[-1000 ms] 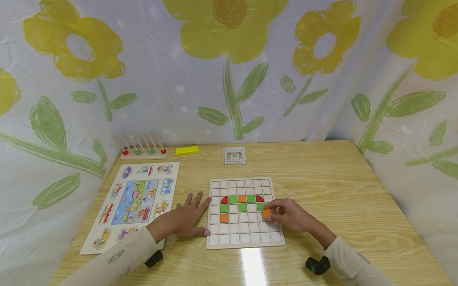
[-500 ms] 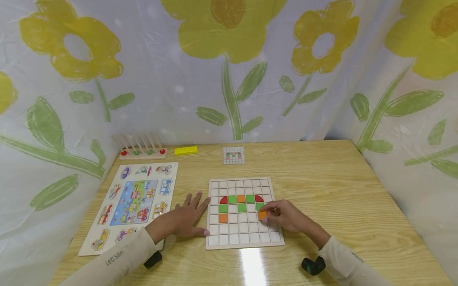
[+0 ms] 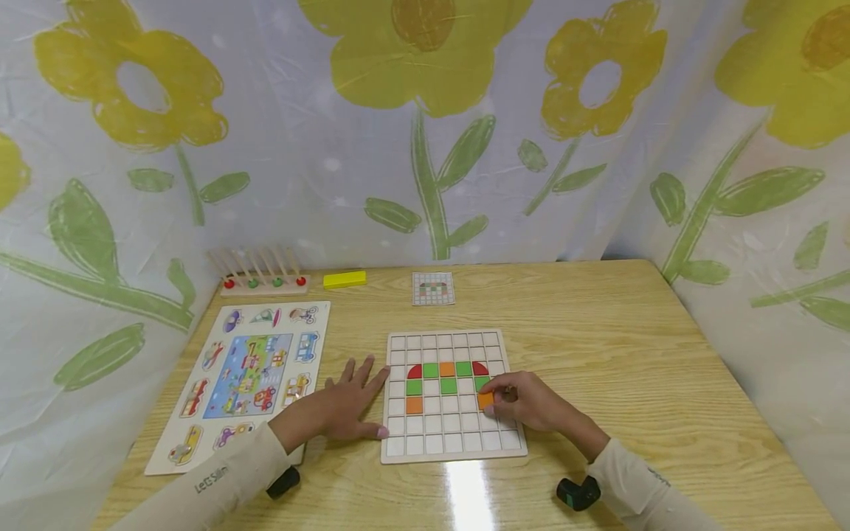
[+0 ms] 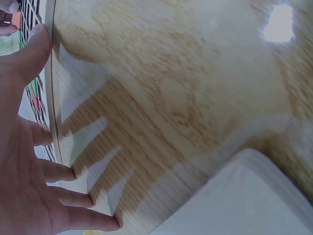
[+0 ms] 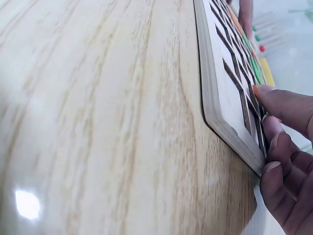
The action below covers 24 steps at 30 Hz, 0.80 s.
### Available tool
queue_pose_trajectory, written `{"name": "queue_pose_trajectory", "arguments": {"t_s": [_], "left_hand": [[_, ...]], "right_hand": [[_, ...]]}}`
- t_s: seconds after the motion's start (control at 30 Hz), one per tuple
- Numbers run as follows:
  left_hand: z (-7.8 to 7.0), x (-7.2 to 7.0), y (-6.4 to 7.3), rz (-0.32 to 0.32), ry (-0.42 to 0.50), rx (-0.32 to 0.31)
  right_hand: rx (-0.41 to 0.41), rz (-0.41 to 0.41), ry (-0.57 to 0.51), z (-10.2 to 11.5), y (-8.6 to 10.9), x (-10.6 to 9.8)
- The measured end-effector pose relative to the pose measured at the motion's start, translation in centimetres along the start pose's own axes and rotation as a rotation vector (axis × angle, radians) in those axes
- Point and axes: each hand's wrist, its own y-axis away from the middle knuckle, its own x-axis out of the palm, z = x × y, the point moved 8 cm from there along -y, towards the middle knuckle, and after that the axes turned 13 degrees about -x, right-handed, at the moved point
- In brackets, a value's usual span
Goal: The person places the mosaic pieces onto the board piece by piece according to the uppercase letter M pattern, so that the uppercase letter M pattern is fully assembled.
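A wooden grid board (image 3: 451,424) lies on the table, with several red, green and orange tiles set in its cells. At the board's right side my right hand (image 3: 531,402) pinches an orange square tile (image 3: 486,400) between thumb and fingertips, just below a green tile (image 3: 481,383) in the right column. In the right wrist view, the lower fingers (image 5: 274,181) curl by the board's edge. My left hand (image 3: 345,405) lies with fingers spread, thumb and index fingertip touching the board's left edge. The left wrist view shows those straight fingers (image 4: 58,171) against the wooden tabletop.
A small pattern card (image 3: 433,288) lies behind the board. Further left are a yellow block (image 3: 344,279) and a peg rack (image 3: 265,289) with red and green beads. A vehicle picture puzzle (image 3: 249,376) lies beside my left arm. A flowered curtain (image 3: 299,184) surrounds the table.
My right hand has moved slightly left with the orange tile, from the right column's edge onto the cell beneath the green tile. The left hand has stayed in place.
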Motion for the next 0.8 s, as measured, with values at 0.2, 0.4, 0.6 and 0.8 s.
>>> {"name": "queue_pose_trajectory", "arguments": {"t_s": [0.2, 0.4, 0.6, 0.8], "left_hand": [[0.13, 0.08, -0.03, -0.003, -0.002, 0.000], [0.12, 0.26, -0.15, -0.015, -0.005, 0.011], [0.00, 0.21, -0.19, -0.013, -0.008, 0.010], [-0.01, 0.08, -0.17, -0.009, -0.008, 0.006]], "right_hand": [[-0.003, -0.001, 0.021, 0.08, -0.03, -0.01], [-0.019, 0.000, 0.024, 0.24, 0.05, -0.01], [-0.023, 0.002, 0.052, 0.30, 0.06, -0.13], [-0.022, 0.000, 0.074, 0.29, 0.03, -0.18]]}}
